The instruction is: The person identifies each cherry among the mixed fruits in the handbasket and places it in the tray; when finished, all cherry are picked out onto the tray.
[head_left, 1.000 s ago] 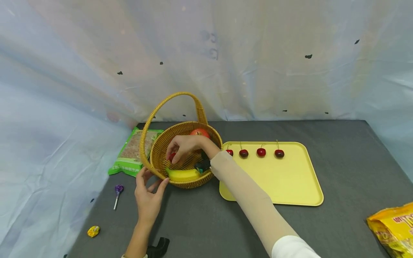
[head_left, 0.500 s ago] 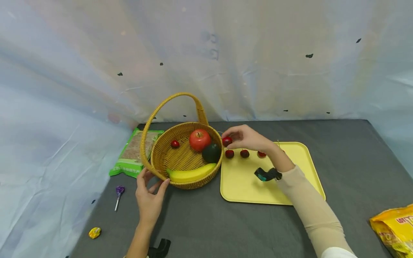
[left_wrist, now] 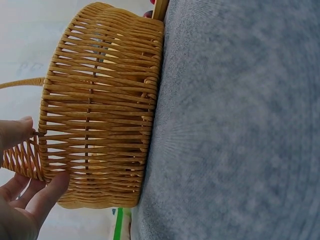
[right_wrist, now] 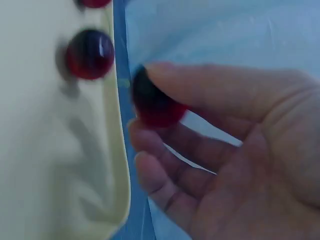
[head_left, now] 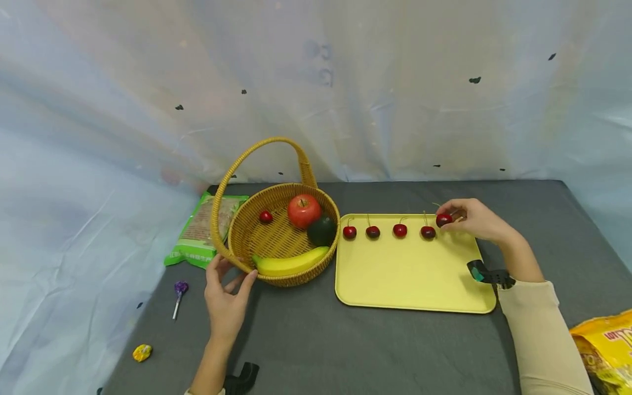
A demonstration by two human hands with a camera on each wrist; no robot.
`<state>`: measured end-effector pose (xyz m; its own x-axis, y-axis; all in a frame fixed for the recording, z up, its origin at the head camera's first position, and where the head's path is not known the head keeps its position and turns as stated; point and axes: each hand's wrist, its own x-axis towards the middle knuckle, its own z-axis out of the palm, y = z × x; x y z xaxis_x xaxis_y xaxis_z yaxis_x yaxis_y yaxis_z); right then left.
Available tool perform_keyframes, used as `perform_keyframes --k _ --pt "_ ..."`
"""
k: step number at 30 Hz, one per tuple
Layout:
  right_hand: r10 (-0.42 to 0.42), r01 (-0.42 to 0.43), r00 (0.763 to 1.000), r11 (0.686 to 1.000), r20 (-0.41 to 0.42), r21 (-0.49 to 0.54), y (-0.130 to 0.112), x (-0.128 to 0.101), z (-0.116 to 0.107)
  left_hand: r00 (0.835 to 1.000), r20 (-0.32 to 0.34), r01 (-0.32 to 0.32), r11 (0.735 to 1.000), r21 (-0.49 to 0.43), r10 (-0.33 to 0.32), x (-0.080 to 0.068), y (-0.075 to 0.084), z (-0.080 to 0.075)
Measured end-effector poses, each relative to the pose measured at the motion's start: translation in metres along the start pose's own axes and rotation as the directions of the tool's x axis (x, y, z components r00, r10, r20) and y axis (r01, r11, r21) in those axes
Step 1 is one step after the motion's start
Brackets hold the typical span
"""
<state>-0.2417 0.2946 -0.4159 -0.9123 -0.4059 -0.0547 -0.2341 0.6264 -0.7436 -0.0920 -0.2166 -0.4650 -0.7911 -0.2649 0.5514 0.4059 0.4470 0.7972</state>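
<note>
Between thumb and fingers my right hand pinches a dark red cherry near the far right corner of the yellow tray. In the right wrist view this cherry appears beside the tray's rim. Several other cherries with stems form a row along the tray's far side. My left hand grips the wicker basket at the foot of its handle, as the left wrist view also shows. Inside the basket lie one cherry, a red apple, a dark green round fruit and a banana.
Behind the basket's left side lies a green-edged bag. A purple lollipop and a yellow wrapped candy are at the left of the grey table. A yellow snack bag lies at the right edge.
My right hand has come out of the basket with a cherry and moved right, across the tray to its far right corner. The left hand keeps its hold on the basket.
</note>
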Motion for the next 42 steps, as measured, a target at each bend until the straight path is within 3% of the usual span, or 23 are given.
perform_keyframes --k 5,11,25,35,42 --pt "-0.007 0.009 0.997 0.999 0.075 -0.034 0.011 -0.003 -0.003 1.000 0.000 -0.003 1.000 -0.003 0.003 0.001 0.001 -0.001" --pt "0.010 -0.006 0.994 0.999 0.108 -0.041 0.020 -0.003 0.001 1.000 0.001 0.002 1.000 -0.006 -0.002 0.001 0.002 0.001" --pt "0.057 -0.052 0.995 0.996 0.076 -0.070 0.020 -0.002 0.003 1.000 0.003 -0.004 1.000 -0.001 0.004 0.001 0.008 0.001" --pt "0.060 -0.054 0.997 0.993 0.049 -0.103 0.018 -0.003 0.003 1.000 0.008 -0.010 1.000 -0.021 0.010 0.001 0.002 0.001" --pt "0.073 -0.069 0.997 0.991 0.027 -0.112 0.015 -0.003 0.003 1.000 0.010 -0.008 1.000 0.012 0.007 0.003 0.021 0.001"
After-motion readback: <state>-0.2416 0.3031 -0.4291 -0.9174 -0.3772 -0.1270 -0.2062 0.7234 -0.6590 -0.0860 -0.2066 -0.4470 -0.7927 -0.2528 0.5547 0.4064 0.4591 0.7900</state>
